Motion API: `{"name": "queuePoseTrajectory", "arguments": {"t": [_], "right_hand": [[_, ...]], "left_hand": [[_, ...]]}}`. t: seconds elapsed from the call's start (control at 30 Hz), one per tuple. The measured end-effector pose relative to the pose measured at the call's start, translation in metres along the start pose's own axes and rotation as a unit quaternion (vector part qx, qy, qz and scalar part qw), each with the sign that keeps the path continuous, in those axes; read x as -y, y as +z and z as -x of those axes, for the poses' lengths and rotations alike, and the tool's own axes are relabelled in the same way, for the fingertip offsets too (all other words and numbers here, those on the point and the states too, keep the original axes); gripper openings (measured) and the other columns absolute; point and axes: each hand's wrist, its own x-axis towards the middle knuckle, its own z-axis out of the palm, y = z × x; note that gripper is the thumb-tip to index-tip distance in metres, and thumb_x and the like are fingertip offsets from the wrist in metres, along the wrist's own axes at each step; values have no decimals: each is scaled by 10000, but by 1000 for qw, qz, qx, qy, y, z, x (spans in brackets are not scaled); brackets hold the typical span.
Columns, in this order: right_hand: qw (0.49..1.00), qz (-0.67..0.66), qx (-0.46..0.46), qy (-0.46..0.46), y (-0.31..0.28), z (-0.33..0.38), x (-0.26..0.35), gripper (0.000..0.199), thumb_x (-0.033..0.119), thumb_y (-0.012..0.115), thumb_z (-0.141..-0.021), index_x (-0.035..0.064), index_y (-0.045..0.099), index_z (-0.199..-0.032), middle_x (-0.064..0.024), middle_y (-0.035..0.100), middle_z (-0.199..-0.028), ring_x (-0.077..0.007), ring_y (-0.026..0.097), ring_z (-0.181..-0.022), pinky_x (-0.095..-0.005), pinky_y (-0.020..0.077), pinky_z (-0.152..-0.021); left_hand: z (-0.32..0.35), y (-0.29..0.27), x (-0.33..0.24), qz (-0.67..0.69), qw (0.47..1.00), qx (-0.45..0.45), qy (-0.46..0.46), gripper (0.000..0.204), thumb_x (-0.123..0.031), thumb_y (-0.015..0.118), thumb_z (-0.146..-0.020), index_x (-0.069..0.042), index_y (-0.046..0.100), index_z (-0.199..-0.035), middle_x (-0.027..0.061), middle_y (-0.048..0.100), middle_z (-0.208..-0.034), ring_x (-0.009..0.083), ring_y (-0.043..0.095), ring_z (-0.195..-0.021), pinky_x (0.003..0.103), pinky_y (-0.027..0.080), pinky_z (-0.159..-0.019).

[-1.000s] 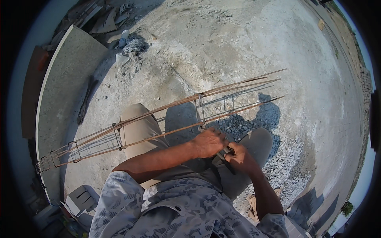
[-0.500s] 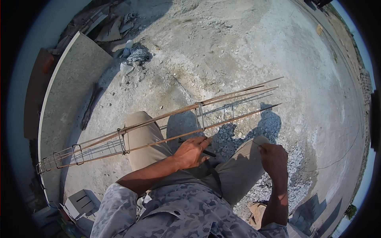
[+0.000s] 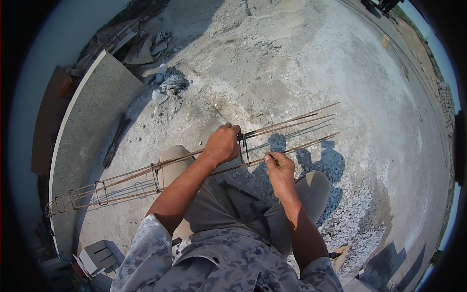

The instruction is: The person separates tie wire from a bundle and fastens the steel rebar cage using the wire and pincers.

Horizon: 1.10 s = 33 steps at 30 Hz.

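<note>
A long rebar cage (image 3: 129, 171) of rusty bars and rectangular stirrups lies across my thighs, slanting up to the right. My left hand (image 3: 224, 144) is closed round its upper bars, just left of a stirrup (image 3: 245, 150). My right hand (image 3: 280, 176) is closed in a pinch at the lower bar, right of that stirrup; what its fingertips hold is too small to make out. Between my legs lies a dark pair of pincers (image 3: 238, 193), its two handles apart, touched by neither hand.
Crushed gravel (image 3: 355, 214) is heaped beside my right leg. A pale slab (image 3: 92, 114) stands at the left, with a dark bundle of rods (image 3: 115, 141) near it. A plastic bottle and bags (image 3: 168, 82) lie farther off. A grey block (image 3: 99, 257) sits at lower left.
My left hand has moved up from beside the pincers to the upper bars and closed on them. My right hand has come leftward from over my right knee to the lower bar.
</note>
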Motion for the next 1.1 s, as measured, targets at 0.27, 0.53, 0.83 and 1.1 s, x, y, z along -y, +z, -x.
{"name": "queuePoseTrajectory", "arguments": {"t": [0.27, 0.53, 0.83, 1.1], "right_hand": [[997, 21, 76, 13, 43, -14, -48, 179, 159, 676, -941, -13, 683, -893, -20, 578, -590, -68, 488, -520, -266, 352, -487], [994, 57, 46, -82, 39, 3, 12, 251, 219, 594, -998, 6, 689, -905, -4, 558, -587, -62, 478, -543, -272, 368, -519], [987, 57, 34, -144, 40, 7, 21, 235, 207, 622, -979, -1, 667, -880, -25, 577, -582, -87, 512, -523, -310, 404, -499], [996, 41, 61, -45, 38, 3, -9, 212, 194, 604, -990, 9, 684, -922, -33, 599, -613, -97, 533, -550, -322, 422, -523]], "left_hand": [[11, 21, 11, -100, 991, -70, 54, 114, -78, 612, -769, -29, 677, -849, 144, 643, -900, 341, 635, -900, 441, 540, -731], [6, -28, -10, -17, 991, -121, 47, 100, -105, 617, -792, -21, 641, -840, 170, 648, -870, 381, 641, -837, 465, 523, -707], [-31, -80, -20, 330, 918, 158, -152, 411, -322, 706, -875, 14, 714, -1111, 122, 704, -810, 183, 617, -729, 359, 502, -680], [-34, -36, 2, 394, 896, 131, -157, 273, -184, 781, -817, 46, 743, -959, 66, 676, -686, 71, 403, -399, 286, 282, -362]]}}
